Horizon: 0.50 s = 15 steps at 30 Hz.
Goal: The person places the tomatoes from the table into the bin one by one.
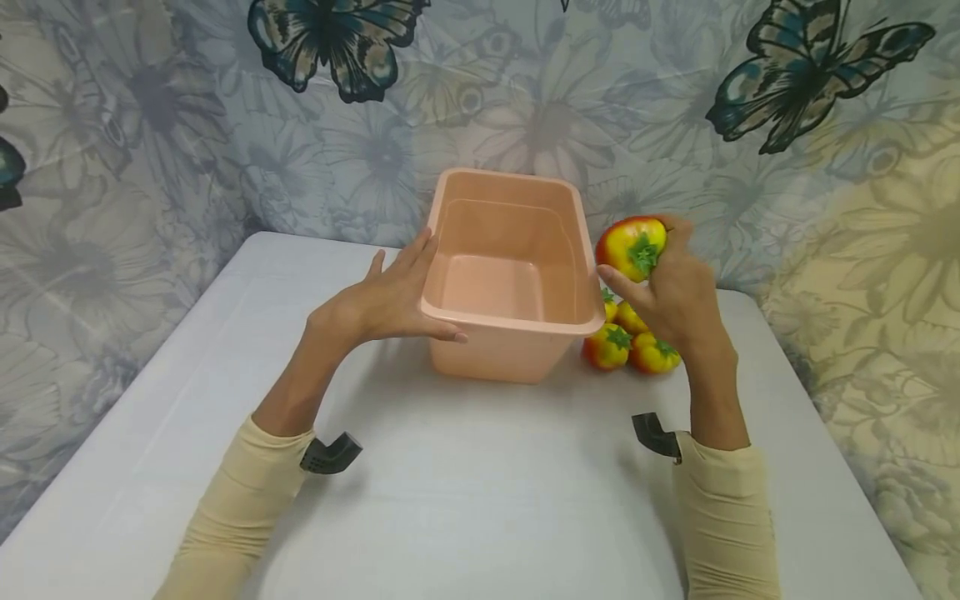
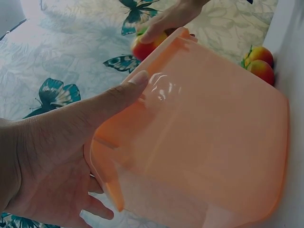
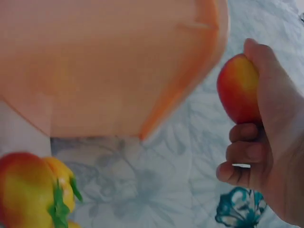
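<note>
A peach-coloured plastic basin (image 1: 487,354) stands on the table towards the back, its opening facing up. At its left side my left hand (image 1: 386,302) rests with straight fingers along the rim and the thumb across the front wall. My right hand (image 1: 686,296) grips a red and yellow bell pepper (image 1: 618,242) with a green stem, raised just right of the basin's rim. The pepper's red side (image 3: 232,90) shows between thumb and fingers in the right wrist view. Below that hand several more bell peppers (image 1: 606,350) lie grouped beside the basin.
The white table (image 1: 495,492) reaches back to a wall covering (image 1: 360,150) printed with flowers and butterflies, close behind the basin. A black mount (image 1: 330,454) sits at the left sleeve, and a similar black mount (image 1: 655,434) at the right.
</note>
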### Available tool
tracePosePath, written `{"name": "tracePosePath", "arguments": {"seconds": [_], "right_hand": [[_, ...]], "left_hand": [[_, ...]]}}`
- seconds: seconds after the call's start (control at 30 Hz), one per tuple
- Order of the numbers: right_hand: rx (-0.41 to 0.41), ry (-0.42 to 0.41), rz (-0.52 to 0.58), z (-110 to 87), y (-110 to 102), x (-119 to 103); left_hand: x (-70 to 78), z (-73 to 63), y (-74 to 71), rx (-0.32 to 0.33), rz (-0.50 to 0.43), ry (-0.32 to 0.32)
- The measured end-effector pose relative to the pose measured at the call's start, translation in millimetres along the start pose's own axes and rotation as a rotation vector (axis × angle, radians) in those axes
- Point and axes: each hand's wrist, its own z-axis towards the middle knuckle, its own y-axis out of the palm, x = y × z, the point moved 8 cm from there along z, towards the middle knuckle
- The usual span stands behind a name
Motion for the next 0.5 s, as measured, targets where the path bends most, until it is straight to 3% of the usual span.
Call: {"name": "tracePosePath", "arguments": {"seconds": [0.27,0.5], "right_hand": [[-0.079,-0.227,-0.025,-1.7,20,-33],[-0.07,-0.286,-0.023,-3.2,13,-38]], "left_hand": [[-0.2,1.1,1.7,-0.015,-0.004,-0.003],[-1.6,0.9,1.5,-0.014,-0.031,-0.015]]}}
